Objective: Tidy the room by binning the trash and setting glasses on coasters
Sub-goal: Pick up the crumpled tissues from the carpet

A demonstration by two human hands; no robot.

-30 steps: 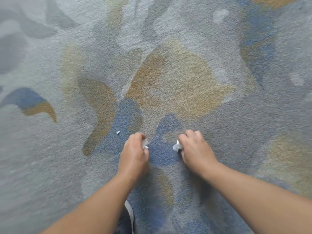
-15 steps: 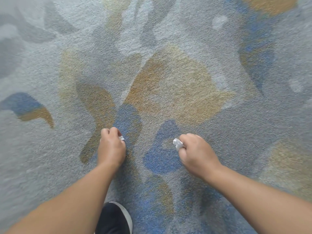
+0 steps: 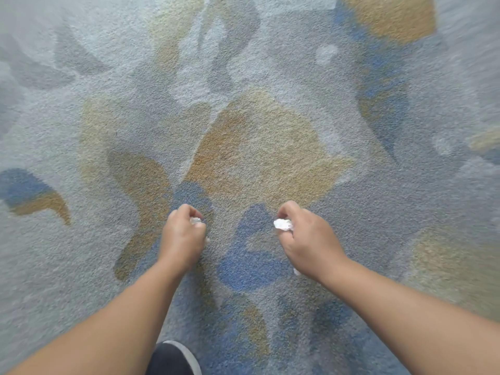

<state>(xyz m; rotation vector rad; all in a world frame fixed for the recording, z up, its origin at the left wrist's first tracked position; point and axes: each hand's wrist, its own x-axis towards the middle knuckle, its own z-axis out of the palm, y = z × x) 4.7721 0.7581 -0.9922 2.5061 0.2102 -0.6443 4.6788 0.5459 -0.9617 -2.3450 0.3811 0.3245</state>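
A carpet [image 3: 257, 136] fills the whole view, seen from above: pale grey pile with leaf-like patches of tan, ochre, blue and darker grey. Its outer edges look blurred.

Your two bare forearms reach in from the bottom corners and angle toward the middle, over the carpet. They are apart, with a blue patch of carpet showing between them.

At the bottom edge, between your arms, the toe of a dark shoe [image 3: 173, 359] with a pale rim shows on the carpet.

Your left hand [image 3: 184, 239] is curled almost closed, knuckles up, thumb and fingertips pinched together. It holds a small scrap [image 3: 196, 220] of white crumpled paper, mostly hidden inside the grip, with only a bit showing at the fingertips.

Your right hand [image 3: 308, 244] is also curled, thumb arched over the forefinger. It pinches a slightly larger white wad [image 3: 282, 224] that sticks out on the side facing your left hand. A small white bit [image 3: 297, 271] shows at the heel of this hand; you cannot tell whether it is held or lying on the carpet.
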